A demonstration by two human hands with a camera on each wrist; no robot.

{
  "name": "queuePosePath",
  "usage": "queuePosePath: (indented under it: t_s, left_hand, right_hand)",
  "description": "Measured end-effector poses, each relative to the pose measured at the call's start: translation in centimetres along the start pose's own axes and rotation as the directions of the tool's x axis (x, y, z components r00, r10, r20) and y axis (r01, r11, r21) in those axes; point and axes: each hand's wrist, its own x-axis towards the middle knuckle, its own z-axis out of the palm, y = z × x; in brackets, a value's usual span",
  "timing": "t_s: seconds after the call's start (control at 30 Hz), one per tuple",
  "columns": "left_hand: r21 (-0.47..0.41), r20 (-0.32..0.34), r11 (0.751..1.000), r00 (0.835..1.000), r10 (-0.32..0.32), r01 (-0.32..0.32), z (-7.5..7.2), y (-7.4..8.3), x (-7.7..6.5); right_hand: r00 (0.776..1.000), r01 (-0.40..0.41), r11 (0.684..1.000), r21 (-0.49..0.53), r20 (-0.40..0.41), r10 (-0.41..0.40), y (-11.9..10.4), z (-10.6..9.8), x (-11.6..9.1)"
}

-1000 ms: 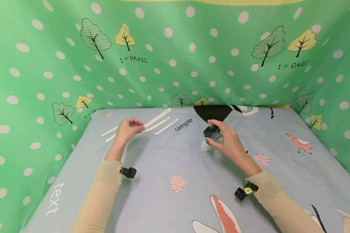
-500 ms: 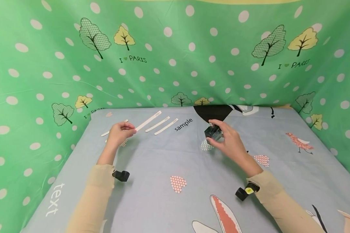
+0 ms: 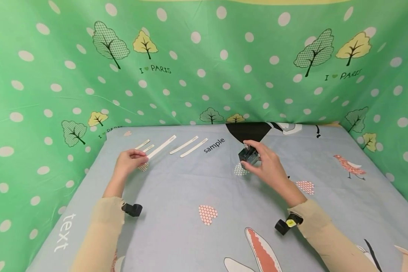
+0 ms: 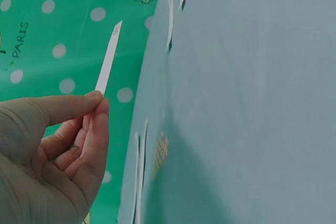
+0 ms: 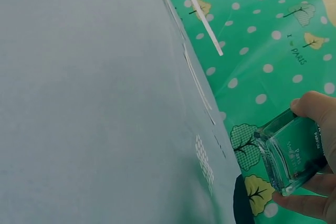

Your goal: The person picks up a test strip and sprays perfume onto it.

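Observation:
My left hand (image 3: 127, 164) pinches a white paper perfume test strip (image 3: 161, 147) by its lower end, between thumb and fingers. The strip points up and away above the table; small print marks its far tip, too small to read. In my right hand (image 3: 270, 166) is a dark, clear-glass perfume bottle (image 5: 294, 153), gripped between thumb and fingers. A fingertip lies at its sprayer top in the head view. Two more test strips (image 3: 194, 147) lie side by side between the hands. Behind my left hand, two others (image 3: 143, 144) are partly hidden.
A grey-blue printed cloth (image 3: 176, 189) with hearts, a bird and lettering covers the table. Green dotted fabric (image 3: 204, 87) hangs behind the table and along both sides. A small black camera (image 3: 132, 209) is strapped at the left wrist, another (image 3: 285, 223) at the right.
My left hand has moved left and a little nearer with the test strip, away from the two strips in the middle. My right hand and the perfume bottle stay nearly still.

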Motion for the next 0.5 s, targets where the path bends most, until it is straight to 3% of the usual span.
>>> queuePosePath:
  t_s: [0.5]
  left_hand:
    - [-0.082, 0.009, 0.986, 0.989, -0.147, 0.147, -2.5, -3.9, -0.1]
  right_hand:
    - [1.0, -0.005, 1.0, -0.003, 0.001, 0.005, 0.1, -0.1, -0.4]
